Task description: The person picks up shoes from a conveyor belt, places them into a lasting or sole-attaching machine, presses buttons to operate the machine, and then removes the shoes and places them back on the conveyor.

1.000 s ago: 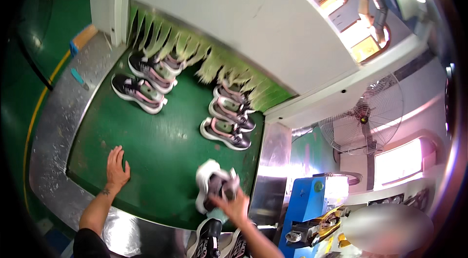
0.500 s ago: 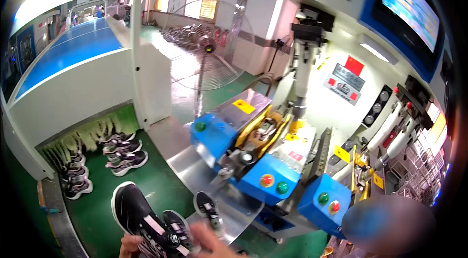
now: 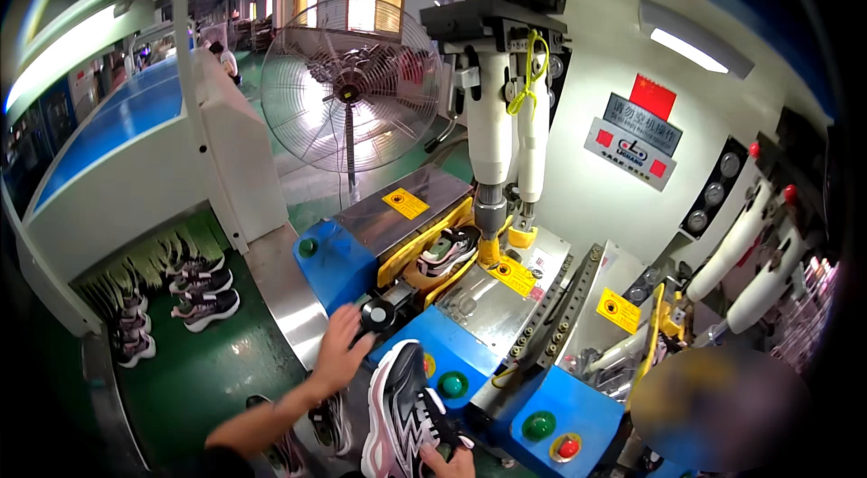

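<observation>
My right hand (image 3: 449, 463) grips a black, white and pink sneaker (image 3: 397, 406) by its lower end, toe up, in front of the press. My left hand (image 3: 339, 347) reaches forward with its fingers stretched out, close beside a round black knob (image 3: 378, 314) on the press; whether they touch it I cannot tell. A similar sneaker (image 3: 449, 252) sits between yellow pads (image 3: 397, 266) in the press. Above it, a white cylinder (image 3: 489, 117) points down with a yellow tip. Two more sneakers (image 3: 330, 424) (image 3: 282, 446) lie below my left forearm, partly hidden.
Blue housings with a green button (image 3: 452, 385) and a red button (image 3: 567, 448) front the press. At left, several sneakers (image 3: 206, 304) stand by a fringed conveyor opening (image 3: 163, 248). A caged fan (image 3: 350, 89) stands behind. A second press station (image 3: 623, 297) is at right.
The view has turned and come closer to the press. The held sneaker has moved right and is now in my right hand. My left hand has left it and reached toward the black knob.
</observation>
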`<state>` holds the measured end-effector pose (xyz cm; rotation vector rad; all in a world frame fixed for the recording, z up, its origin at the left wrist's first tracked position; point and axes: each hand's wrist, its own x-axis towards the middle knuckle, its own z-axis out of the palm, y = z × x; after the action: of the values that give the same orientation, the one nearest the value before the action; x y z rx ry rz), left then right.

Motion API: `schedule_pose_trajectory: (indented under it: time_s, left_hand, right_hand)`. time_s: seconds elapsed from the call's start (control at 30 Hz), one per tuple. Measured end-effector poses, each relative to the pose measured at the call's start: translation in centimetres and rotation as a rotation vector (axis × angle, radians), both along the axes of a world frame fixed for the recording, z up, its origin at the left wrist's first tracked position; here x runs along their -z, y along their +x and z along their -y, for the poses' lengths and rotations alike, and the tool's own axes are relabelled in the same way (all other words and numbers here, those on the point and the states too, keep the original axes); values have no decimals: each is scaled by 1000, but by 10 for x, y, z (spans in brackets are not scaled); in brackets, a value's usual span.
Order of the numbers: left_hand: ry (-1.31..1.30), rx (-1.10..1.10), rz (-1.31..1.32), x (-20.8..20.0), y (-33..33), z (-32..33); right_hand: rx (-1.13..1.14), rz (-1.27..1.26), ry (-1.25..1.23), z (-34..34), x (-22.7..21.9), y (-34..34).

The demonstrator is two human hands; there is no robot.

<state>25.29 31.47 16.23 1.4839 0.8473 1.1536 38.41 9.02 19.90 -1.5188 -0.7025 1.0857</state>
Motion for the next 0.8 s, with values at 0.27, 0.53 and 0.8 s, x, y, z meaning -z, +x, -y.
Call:
schedule_pose_trajectory:
  time_s: [0.27,0.53,0.8]
  left_hand:
    - [651,73,-713,81,142,-245]
    - [-308,528,-119,0,96,-297]
    - [-528,-9,735,27,-124,-156]
  right_hand:
    - [134,300,50,-69,-19,-9]
    - [137,20,-294,-116,-44,17]
    - [197,-373,-319,-340,-46,69]
